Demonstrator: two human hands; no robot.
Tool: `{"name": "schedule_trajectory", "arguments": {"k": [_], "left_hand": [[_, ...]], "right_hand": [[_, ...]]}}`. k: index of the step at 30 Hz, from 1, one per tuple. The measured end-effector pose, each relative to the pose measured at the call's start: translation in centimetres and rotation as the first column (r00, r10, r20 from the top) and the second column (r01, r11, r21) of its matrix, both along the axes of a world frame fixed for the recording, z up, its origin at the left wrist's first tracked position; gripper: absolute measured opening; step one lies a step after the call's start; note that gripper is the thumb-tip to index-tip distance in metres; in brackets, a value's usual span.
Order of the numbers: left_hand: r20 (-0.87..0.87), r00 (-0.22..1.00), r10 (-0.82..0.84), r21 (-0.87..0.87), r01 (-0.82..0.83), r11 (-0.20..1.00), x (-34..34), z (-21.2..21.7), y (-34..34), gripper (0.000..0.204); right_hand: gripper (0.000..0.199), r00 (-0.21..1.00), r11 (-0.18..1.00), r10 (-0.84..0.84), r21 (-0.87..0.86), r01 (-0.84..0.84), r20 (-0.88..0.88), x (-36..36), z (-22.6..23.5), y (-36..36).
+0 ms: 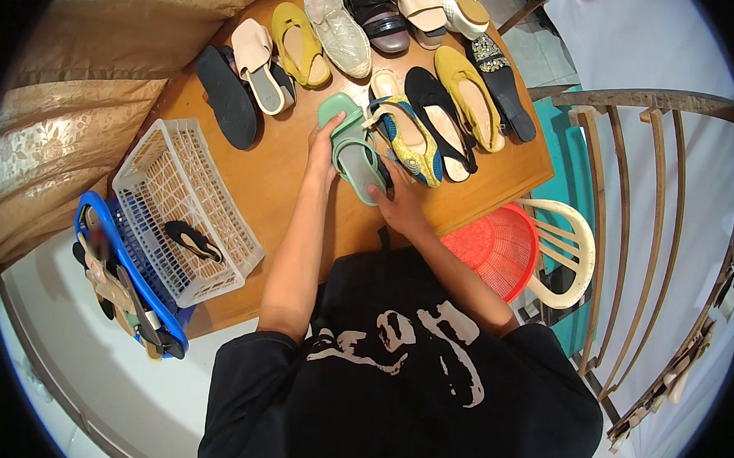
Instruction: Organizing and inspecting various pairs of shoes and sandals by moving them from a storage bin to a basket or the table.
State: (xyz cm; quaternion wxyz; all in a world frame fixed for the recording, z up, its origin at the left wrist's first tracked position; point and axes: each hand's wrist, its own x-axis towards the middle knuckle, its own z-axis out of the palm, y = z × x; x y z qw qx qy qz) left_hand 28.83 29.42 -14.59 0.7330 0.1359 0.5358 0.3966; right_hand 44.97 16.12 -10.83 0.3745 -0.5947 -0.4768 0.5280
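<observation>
Both my hands grip a green strappy sandal (358, 159) above the front part of the wooden table. My left hand (321, 149) is closed around the toe end, thumb on top. At the heel end, my right hand (399, 202) pinches with its thumb on the insole; its other fingers are partly hidden underneath. Just right of the sandal lie a yellow and blue patterned shoe (416, 145), a black flat (437, 117) and a mustard flat (471, 94). To the left is a dark sole-up shoe (228, 100), beside a beige slide (259, 65).
A white plastic basket (191, 213) at the table's left holds a black shoe (193, 242). Beside it hangs a blue basket (89, 209) with more shoes. A red basket (497, 251) sits on a cream chair (574, 263) at right, near a wooden rack (659, 201). Several shoes line the table's far side.
</observation>
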Motion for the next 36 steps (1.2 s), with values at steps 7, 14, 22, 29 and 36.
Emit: {"name": "schedule_trajectory", "arguments": {"k": [7, 14, 22, 29, 36], "left_hand": [[-0.202, 0.968, 0.149, 0.181, -0.112, 0.977, 3.0, -0.3, -0.2, 0.034], [-0.515, 0.840, 0.171, 0.242, -0.048, 0.969, 4.3, -1.1, -0.4, 0.039], [-0.610, 0.765, 0.207, 0.295, -0.024, 0.955, 3.0, -2.7, -0.2, 0.039], [-0.332, 0.924, 0.190, 0.200, -0.128, 0.971, 3.1, -0.5, 0.2, 0.038], [-0.415, 0.898, 0.146, 0.274, -0.030, 0.961, 2.0, -1.7, -0.9, 0.048]], "right_hand": [[0.049, 0.976, 0.994, -0.057, 0.101, 0.036, 0.208, 0.0, -1.2, -1.2], [0.053, 0.994, 0.997, -0.076, 0.035, 0.073, 0.074, 1.3, 0.6, -0.4], [0.075, 0.925, 0.982, 0.063, 0.141, -0.124, 0.374, 0.0, 1.3, -1.5], [0.078, 0.939, 0.987, 0.095, 0.093, -0.132, 0.329, -0.6, 1.9, -1.4], [0.084, 0.820, 0.969, 0.072, 0.155, -0.192, 0.568, -1.5, 0.5, -1.4]]}}
